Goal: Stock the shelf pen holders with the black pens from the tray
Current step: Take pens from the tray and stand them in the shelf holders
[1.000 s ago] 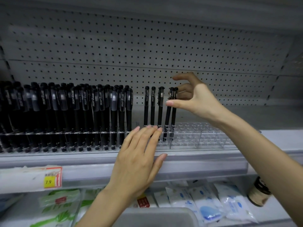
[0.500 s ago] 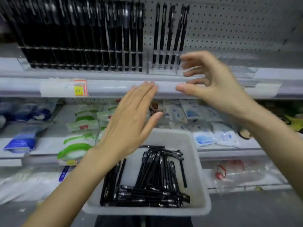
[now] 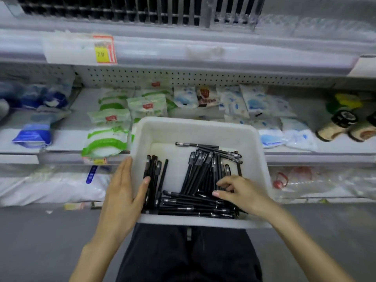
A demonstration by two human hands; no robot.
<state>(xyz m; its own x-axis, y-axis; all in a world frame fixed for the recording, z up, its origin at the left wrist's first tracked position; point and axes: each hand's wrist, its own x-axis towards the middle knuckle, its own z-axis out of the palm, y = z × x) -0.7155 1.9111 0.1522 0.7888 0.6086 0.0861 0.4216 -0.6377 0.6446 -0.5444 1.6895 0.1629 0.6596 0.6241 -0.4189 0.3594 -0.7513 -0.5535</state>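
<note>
A white plastic tray (image 3: 195, 124) sits in front of my lap and holds a loose pile of black pens (image 3: 195, 176). My left hand (image 3: 122, 198) lies flat against the tray's left wall with its fingers straight and its thumb over the rim. My right hand (image 3: 238, 192) is down in the tray, where its curled fingers and thumb pinch a few black pens in the pile. At the top edge, blurred, the clear pen holders (image 3: 234, 15) stand on the upper shelf. Their left part is full of black pens (image 3: 122, 11).
A yellow price tag (image 3: 103, 51) hangs on the upper shelf's front rail. The shelf behind the tray carries green and white packets (image 3: 114, 119), blue and white packets (image 3: 254, 102) and two dark-capped jars (image 3: 337, 125). Below lies grey floor.
The view has dropped from the pen holders to the tray. My right hand came down from the shelf into the pens. My left hand came down onto the tray's left wall.
</note>
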